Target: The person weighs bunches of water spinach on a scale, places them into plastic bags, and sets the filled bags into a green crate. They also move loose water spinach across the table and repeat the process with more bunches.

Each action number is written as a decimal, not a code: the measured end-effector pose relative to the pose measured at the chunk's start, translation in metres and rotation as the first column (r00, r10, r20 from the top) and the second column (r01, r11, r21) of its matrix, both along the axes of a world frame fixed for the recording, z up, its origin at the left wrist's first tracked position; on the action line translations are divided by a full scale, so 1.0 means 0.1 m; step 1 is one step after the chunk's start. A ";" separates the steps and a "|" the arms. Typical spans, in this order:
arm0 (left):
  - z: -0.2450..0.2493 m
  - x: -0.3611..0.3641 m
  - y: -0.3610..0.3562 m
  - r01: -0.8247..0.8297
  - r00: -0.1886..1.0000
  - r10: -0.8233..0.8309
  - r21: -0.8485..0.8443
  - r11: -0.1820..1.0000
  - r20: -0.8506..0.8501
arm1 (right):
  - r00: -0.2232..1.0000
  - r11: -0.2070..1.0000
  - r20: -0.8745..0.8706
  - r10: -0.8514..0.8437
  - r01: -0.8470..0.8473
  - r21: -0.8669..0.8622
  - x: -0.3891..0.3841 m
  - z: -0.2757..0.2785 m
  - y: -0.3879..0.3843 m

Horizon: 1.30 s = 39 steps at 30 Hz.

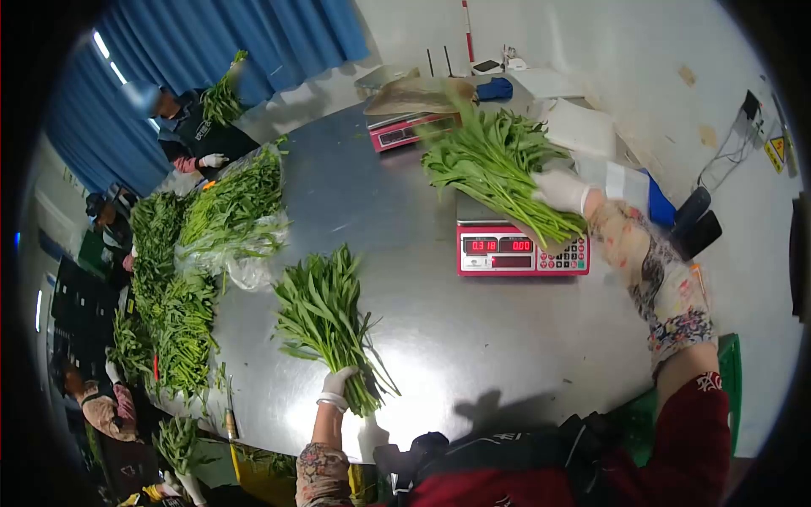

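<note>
My left hand [338,384], in a white glove, is closed round the stems of a bunch of leafy greens [319,308]. Its long pointed leaves face away from me, low over the steel table [397,321]. A second bunch of leafy greens [498,156] is in my right hand [560,189], gloved in white and gripping near the stems. That bunch overlaps the pan of a red-and-white digital scale [522,253], whose display reads 0.318. Some of its leaves are smeared by motion.
A second red scale [405,131] stands farther back with a brown tray-like thing [418,95] over it. Heaps of greens [228,211] line the table's left side, partly on clear plastic. Several co-workers are there, one person [207,127] holding greens. A green crate [731,389] is at right.
</note>
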<state>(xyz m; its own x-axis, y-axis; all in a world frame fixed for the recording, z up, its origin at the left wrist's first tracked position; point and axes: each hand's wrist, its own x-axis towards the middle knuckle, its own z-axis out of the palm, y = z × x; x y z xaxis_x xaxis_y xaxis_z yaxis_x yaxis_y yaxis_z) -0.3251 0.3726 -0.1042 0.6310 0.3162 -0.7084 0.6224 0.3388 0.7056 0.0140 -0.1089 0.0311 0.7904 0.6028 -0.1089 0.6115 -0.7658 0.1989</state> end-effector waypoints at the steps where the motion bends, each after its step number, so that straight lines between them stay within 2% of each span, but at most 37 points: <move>1: -0.02 0.00 -0.01 -0.022 1.000 0.022 -0.007 1.000 0.011 | 0.967 0.890 -0.144 -0.211 0.250 0.381 -0.16 -0.08 -0.01; 3: -0.13 -0.03 0.02 -0.029 0.996 0.029 0.007 1.000 0.086 | 0.956 0.847 -0.242 -0.167 0.265 0.461 -0.10 0.02 0.00; 5: -0.20 -0.04 -0.02 -0.067 0.979 0.009 0.283 0.957 0.203 | 0.935 0.818 -0.345 -0.078 0.258 0.513 -0.15 0.18 -0.07; 6: -0.22 -0.03 -0.04 -0.088 0.966 -0.023 0.413 0.906 0.257 | 0.920 0.817 -0.380 -0.098 0.293 0.497 -0.22 0.36 -0.07; 7: -0.13 -0.02 -0.14 -0.139 0.969 -0.064 0.739 0.660 0.238 | 0.902 0.816 -0.415 -0.115 0.324 0.478 -0.26 0.48 -0.08; 8: 0.07 0.00 -0.33 -0.168 0.974 -0.097 0.939 0.302 0.205 | 0.907 0.772 -0.416 -0.064 0.309 0.556 -0.20 0.47 -0.16; 9: 0.26 0.06 -0.51 -0.196 0.960 -0.167 0.963 0.183 0.227 | 0.911 0.718 -0.413 -0.012 0.295 0.630 -0.16 0.46 -0.24; 10: 0.44 0.12 -0.70 -0.231 0.944 -0.230 0.971 0.055 0.237 | 0.889 0.790 -0.398 -0.227 0.407 0.458 -0.25 0.78 -0.20; 12: 0.70 0.32 -1.10 -0.278 0.822 -0.376 0.877 0.391 0.428 | 0.849 0.607 -0.505 -0.159 0.487 0.628 0.02 0.49 -0.49; 13: 0.72 0.41 -1.22 -0.141 0.806 -0.378 0.767 0.627 0.456 | 0.831 0.498 -0.545 -0.113 0.522 0.693 0.17 0.33 -0.63; 14: 0.75 0.56 -1.34 0.050 0.801 -0.437 0.681 0.730 0.409 | 0.826 0.448 -0.548 -0.132 0.543 0.710 0.26 0.23 -0.71; 16: 0.74 0.99 -1.67 0.336 0.734 -0.479 0.355 0.872 0.481 | 0.848 0.584 -0.493 -0.196 0.505 0.636 0.52 0.02 -0.87; 17: 0.74 1.21 -1.88 0.370 0.756 -0.458 0.272 0.888 0.468 | 0.861 0.644 -0.456 -0.226 0.483 0.593 0.60 -0.06 -0.91; 18: 0.80 1.46 -2.04 0.465 0.669 -0.539 0.278 0.841 0.511 | 0.854 0.662 -0.443 -0.273 0.501 0.557 0.61 -0.10 -0.87; 20: 0.74 1.95 -2.29 0.535 0.727 -0.509 0.084 0.841 0.462 | 0.838 0.694 -0.404 -0.366 0.535 0.481 0.56 -0.11 -0.74; 21: 0.69 2.17 -2.39 0.557 0.717 -0.505 0.040 0.829 0.481 | 0.876 0.717 -0.393 -0.278 0.462 0.521 0.53 -0.13 -0.68; 23: 0.80 2.46 -2.52 0.508 0.782 -0.443 -0.036 0.861 0.437 | 0.928 0.745 -0.361 -0.091 0.304 0.594 0.42 -0.16 -0.57; 25: 0.99 2.51 -2.54 0.443 0.838 -0.392 -0.052 0.895 0.381 | 0.948 0.702 -0.317 -0.015 0.235 0.672 0.13 -0.16 -0.37; 26: 0.75 2.57 -2.50 0.340 0.809 -0.322 0.054 0.939 0.492 | 0.968 0.645 -0.251 -0.002 0.193 0.740 -0.12 -0.20 -0.23; 27: 0.79 2.47 -2.43 0.300 0.773 -0.328 0.143 0.943 0.543 | 0.983 0.580 -0.185 0.010 0.145 0.802 -0.41 -0.25 -0.08; 29: 0.79 2.22 -2.14 0.322 0.787 -0.327 0.103 0.941 0.523 | 0.982 0.553 -0.187 0.017 0.147 0.820 -1.00 -0.32 0.21; 31: 0.98 1.75 -1.94 0.377 0.703 -0.506 0.342 0.861 0.499 | 0.992 0.624 -0.089 0.094 0.011 0.781 -1.59 -0.38 0.45; 32: 0.95 1.52 -1.79 0.392 0.702 -0.581 0.458 0.798 0.411 | 0.989 0.577 -0.045 0.140 -0.045 0.816 -1.87 -0.52 0.57; 33: 1.15 1.23 -1.74 0.442 0.690 -0.611 0.442 0.781 0.388 | 0.984 0.526 -0.007 0.180 -0.091 0.845 -2.13 -0.66 0.68; 35: 1.04 0.74 -1.45 0.507 0.627 -0.701 0.505 0.699 0.341 | 0.899 0.688 0.189 0.396 -0.427 0.587 -2.73 -0.65 0.80; 37: 1.14 0.27 -1.32 0.597 0.566 -0.735 0.430 0.678 0.373 | 0.848 0.648 0.064 0.527 -0.449 0.615 -3.29 -0.51 0.86; 38: 1.01 0.06 -1.18 0.659 0.511 -0.818 0.490 0.571 0.266 | 0.811 0.609 -0.105 0.575 -0.339 0.717 -3.57 -0.76 0.89; 39: 0.85 -0.11 -1.09 0.692 0.444 -0.872 0.540 0.479 0.204 | 0.767 0.688 -0.506 0.394 0.119 0.716 -3.85 -0.80 0.99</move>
<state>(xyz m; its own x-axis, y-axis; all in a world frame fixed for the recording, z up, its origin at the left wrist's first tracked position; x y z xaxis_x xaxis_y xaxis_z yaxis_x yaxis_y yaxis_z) -0.3364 0.2632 -0.0197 0.9023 -0.3292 -0.2784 0.1091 -0.4503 0.8862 -0.3714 -0.0102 -0.0491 0.6093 0.7927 -0.0210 0.5031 -0.4069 -0.7624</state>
